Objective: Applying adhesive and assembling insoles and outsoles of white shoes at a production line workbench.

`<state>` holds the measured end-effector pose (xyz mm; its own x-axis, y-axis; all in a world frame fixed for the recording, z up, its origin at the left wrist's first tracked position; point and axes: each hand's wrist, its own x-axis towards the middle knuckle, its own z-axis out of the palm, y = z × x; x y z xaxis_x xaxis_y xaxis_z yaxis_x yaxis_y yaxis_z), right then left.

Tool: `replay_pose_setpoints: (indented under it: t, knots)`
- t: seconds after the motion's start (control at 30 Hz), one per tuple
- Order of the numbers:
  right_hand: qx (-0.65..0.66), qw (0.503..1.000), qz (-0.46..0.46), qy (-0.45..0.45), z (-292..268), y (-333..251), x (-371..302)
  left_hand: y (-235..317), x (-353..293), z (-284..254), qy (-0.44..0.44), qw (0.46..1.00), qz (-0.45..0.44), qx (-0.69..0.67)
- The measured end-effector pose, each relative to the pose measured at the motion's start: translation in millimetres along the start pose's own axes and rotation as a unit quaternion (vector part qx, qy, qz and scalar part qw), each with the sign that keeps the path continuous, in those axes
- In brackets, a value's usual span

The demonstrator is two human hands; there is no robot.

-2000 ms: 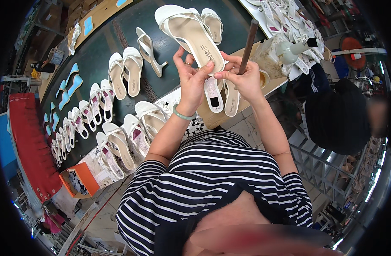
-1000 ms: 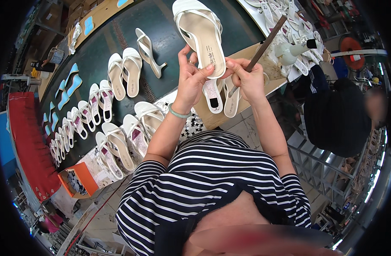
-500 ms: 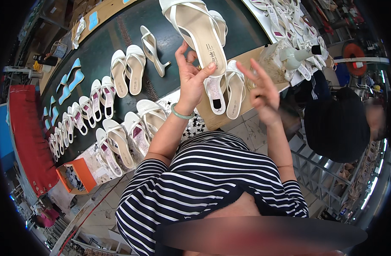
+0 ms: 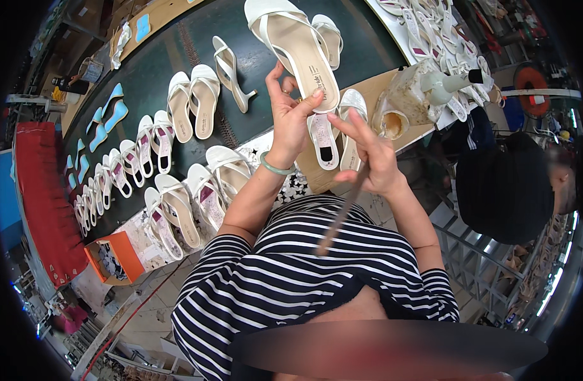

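Note:
My left hand, with a pale green bangle at its wrist, grips a white strappy sandal near the heel end, its tan insole facing up. My right hand is closed round a thin brown stick, which slants down toward my striped shirt and is blurred. The stretched fingers of that hand reach beside the heel end of the sandal; whether they touch it is unclear. Below them, a white sandal with a bare patterned footbed and another with a tan insole lie on a brown board.
A grimy translucent jug with an amber-stained opening stands right of my hands. Rows of white sandals line the dark green table at left. An orange box sits at its near corner. More sandals fill the far right.
My right hand has moved left and down, close to the sandal's heel end, and the brown stick now shows in it. My left hand still holds the sandal, shifted slightly right.

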<state>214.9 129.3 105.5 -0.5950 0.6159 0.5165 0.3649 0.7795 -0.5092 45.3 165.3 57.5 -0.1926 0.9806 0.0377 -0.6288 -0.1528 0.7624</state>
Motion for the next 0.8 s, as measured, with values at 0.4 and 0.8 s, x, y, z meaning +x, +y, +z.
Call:
replay_pose_setpoints:
  t: [0.4, 0.8]
  knots:
    - [0.081, 0.989, 0.127, -0.013, 1, 12, 6, -6, -1, -3, 0.007, 0.999, -0.03, 0.012]
    - [0.059, 0.99, 0.125, 0.014, 1, 11, 9, -8, 1, -4, 0.007, 0.999, -0.023, 0.023]
